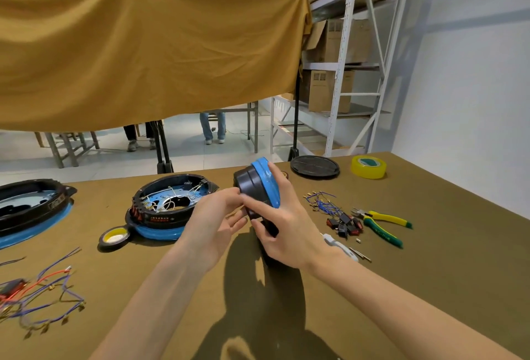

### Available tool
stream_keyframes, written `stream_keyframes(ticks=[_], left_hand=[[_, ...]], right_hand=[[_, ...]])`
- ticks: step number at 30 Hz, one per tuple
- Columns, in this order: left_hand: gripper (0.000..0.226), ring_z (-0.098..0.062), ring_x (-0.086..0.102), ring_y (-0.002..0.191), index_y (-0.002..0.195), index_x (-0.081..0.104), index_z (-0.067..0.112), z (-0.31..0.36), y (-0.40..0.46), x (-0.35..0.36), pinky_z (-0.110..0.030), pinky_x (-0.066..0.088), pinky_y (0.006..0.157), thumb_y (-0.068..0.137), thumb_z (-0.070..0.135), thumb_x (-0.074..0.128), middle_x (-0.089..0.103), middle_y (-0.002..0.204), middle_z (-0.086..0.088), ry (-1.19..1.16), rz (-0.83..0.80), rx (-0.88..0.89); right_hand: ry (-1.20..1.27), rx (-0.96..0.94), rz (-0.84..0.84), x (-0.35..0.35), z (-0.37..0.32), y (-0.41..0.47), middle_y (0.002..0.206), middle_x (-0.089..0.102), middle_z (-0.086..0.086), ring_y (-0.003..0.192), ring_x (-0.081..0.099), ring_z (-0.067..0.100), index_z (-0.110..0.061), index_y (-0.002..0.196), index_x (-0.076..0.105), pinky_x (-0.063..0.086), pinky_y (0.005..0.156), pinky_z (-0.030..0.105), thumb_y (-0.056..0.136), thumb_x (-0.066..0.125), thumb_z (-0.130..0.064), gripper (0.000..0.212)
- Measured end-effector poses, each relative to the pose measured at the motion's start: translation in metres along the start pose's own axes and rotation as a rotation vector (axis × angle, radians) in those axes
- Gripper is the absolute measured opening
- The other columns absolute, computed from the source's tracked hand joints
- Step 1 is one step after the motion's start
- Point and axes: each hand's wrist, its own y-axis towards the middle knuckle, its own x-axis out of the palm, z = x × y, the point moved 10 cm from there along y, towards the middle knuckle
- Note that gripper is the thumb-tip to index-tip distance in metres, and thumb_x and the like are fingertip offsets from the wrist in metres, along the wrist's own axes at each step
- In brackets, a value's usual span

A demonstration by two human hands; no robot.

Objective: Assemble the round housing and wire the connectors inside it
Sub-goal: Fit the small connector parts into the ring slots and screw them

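Note:
I hold a round black housing with a blue rim (252, 187) up on edge above the table centre. My right hand (282, 225) grips it from the right, thumb on the black side, fingers over the blue rim. My left hand (216, 222) touches its black wall with its fingertips from the left. A second round housing (169, 204) lies flat on the table to the left, with white and blue wires inside. A third housing (28, 210) lies at the far left edge. A small pile of blue wires with connectors (322, 202) and black-red switches (345, 223) sits to the right.
Green-yellow pliers (384, 223), a white tool (341, 247), a yellow tape roll (368, 167) and a black round lid (315, 167) lie at the right. A black tape roll (114, 237) and loose coloured wires (43, 299) lie at the left. A yellow cloth (143, 52) hangs behind the table.

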Motion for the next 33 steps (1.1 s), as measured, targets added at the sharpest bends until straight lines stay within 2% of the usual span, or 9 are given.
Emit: stream_keyframes(ticks=[3,5,8,13,16,23,26,29,33], left_hand=[[0.028,-0.025,0.071,0.11,0.116,0.071,0.012,0.004,0.001,-0.006,-0.037,0.056,0.089,0.089,0.009,0.069,0.078,0.108,-0.009,0.069,0.0,0.052],[0.029,-0.022,0.073,0.106,0.117,0.07,0.012,0.006,0.004,-0.014,-0.034,0.055,0.085,0.088,0.01,0.069,0.078,0.107,-0.007,0.074,0.018,0.073],[0.03,-0.023,0.077,0.098,0.121,0.065,0.009,0.007,0.01,-0.03,-0.036,0.057,0.083,0.091,0.013,0.069,0.078,0.109,-0.012,0.021,0.041,0.029],[0.055,-0.032,0.074,0.105,0.125,0.058,-0.006,-0.015,0.015,-0.052,-0.041,0.055,0.095,0.091,0.034,0.072,0.074,0.113,-0.023,0.018,-0.029,-0.195],[0.068,-0.031,0.073,0.107,0.128,0.062,0.001,-0.035,0.018,-0.066,-0.043,0.053,0.101,0.081,0.046,0.082,0.075,0.111,-0.021,-0.006,0.036,-0.22],[0.087,-0.034,0.068,0.11,0.127,0.048,0.011,-0.085,0.029,-0.071,-0.045,0.054,0.101,0.064,0.055,0.088,0.064,0.119,-0.024,0.231,-0.002,-0.347],[0.071,-0.034,0.072,0.101,0.118,0.054,-0.001,-0.107,0.033,-0.077,-0.042,0.058,0.087,0.073,0.044,0.086,0.067,0.112,-0.024,0.267,0.052,-0.393],[0.055,-0.031,0.076,0.093,0.11,0.059,-0.001,-0.117,0.037,-0.083,-0.038,0.061,0.077,0.08,0.039,0.083,0.071,0.108,-0.024,0.275,0.106,-0.365],[0.057,-0.031,0.076,0.093,0.109,0.058,-0.004,-0.12,0.04,-0.089,-0.037,0.061,0.077,0.08,0.038,0.084,0.072,0.105,-0.024,0.254,0.168,-0.333]], right_hand=[[-0.012,0.272,0.027,0.008,0.011,-0.003,0.171,0.0,0.008,0.141,0.036,0.026,-0.031,0.162,0.009,0.04,0.102,0.021,0.086,0.08,-0.026,0.104],[0.075,0.509,0.002,0.016,0.027,-0.008,0.161,0.035,0.009,0.127,0.051,0.018,-0.027,0.162,-0.002,0.048,0.098,0.021,0.087,0.079,-0.04,0.111],[0.065,0.499,-0.072,0.023,0.029,0.0,0.118,0.069,0.0,0.102,0.068,0.015,-0.02,0.154,0.028,0.059,0.083,0.028,0.088,0.077,-0.044,0.086],[-0.142,0.17,-0.185,0.039,0.01,0.002,0.123,0.069,0.008,0.107,0.068,0.029,-0.011,0.143,0.048,0.057,0.085,0.04,0.089,0.078,-0.025,0.062],[-0.227,0.01,-0.257,0.054,0.011,-0.013,0.125,0.067,0.006,0.104,0.068,0.028,-0.011,0.133,0.052,0.059,0.077,0.043,0.088,0.078,-0.015,0.051],[-0.299,-0.083,-0.42,0.082,0.034,-0.05,0.134,0.062,0.007,0.107,0.068,0.024,-0.018,0.131,0.047,0.059,0.085,0.036,0.084,0.082,-0.021,0.059],[-0.31,-0.073,-0.514,0.092,0.041,-0.065,0.14,0.053,0.007,0.117,0.061,0.025,-0.022,0.135,0.041,0.056,0.096,0.038,0.09,0.074,-0.032,0.057],[-0.159,0.062,-0.515,0.086,0.05,-0.074,0.153,0.042,-0.002,0.138,0.041,0.015,-0.03,0.142,0.04,0.035,0.115,0.029,0.094,0.055,-0.062,0.06],[-0.022,0.445,-0.136,0.031,0.097,-0.078,0.129,0.053,-0.01,0.122,0.044,0.003,-0.027,0.124,0.06,0.032,0.102,0.015,0.103,0.042,-0.054,0.038]])
